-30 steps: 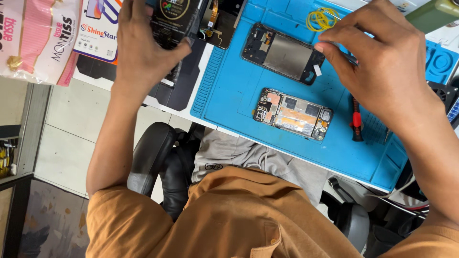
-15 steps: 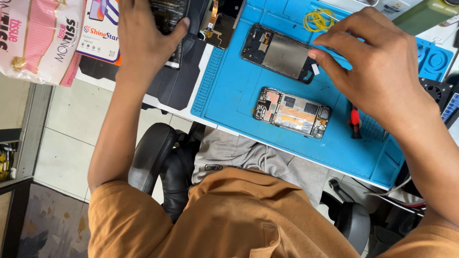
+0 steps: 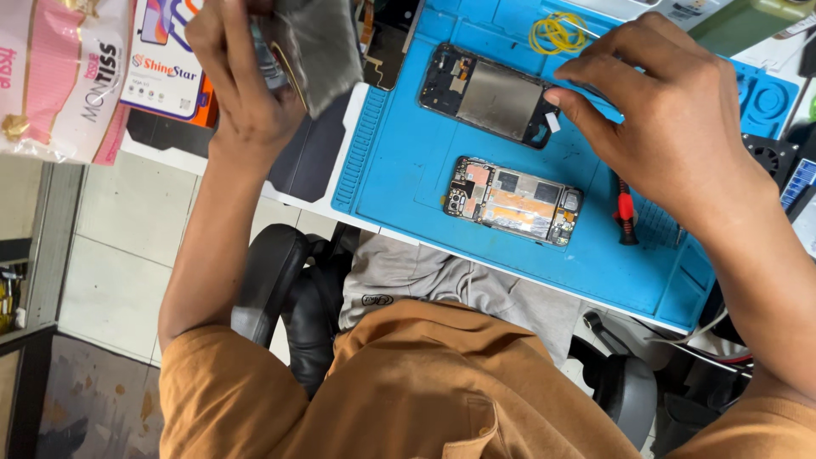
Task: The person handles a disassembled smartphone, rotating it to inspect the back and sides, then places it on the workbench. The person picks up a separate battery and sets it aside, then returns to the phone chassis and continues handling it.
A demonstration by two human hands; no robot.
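My left hand (image 3: 246, 85) is closed around a dark flat phone part (image 3: 319, 47), held tilted above the desk's left side. My right hand (image 3: 654, 119) hovers over the blue work mat (image 3: 399, 178), fingers pinched on a small white piece (image 3: 553, 121) at the right end of an opened phone frame with a grey metal plate (image 3: 489, 95). Nearer to me on the mat lies a second opened phone (image 3: 512, 200) with its circuit board and orange parts exposed.
A red-handled screwdriver (image 3: 626, 217) lies on the mat under my right hand. Yellow rubber bands (image 3: 557, 34) sit at the mat's far edge. A pink tissue pack (image 3: 55, 76) and a white box (image 3: 166, 59) are at the left. A black chair (image 3: 289, 297) is below.
My left hand has lifted the dark part and tilted it toward me. My right hand has shifted left, its fingertips now at the end of the far phone frame.
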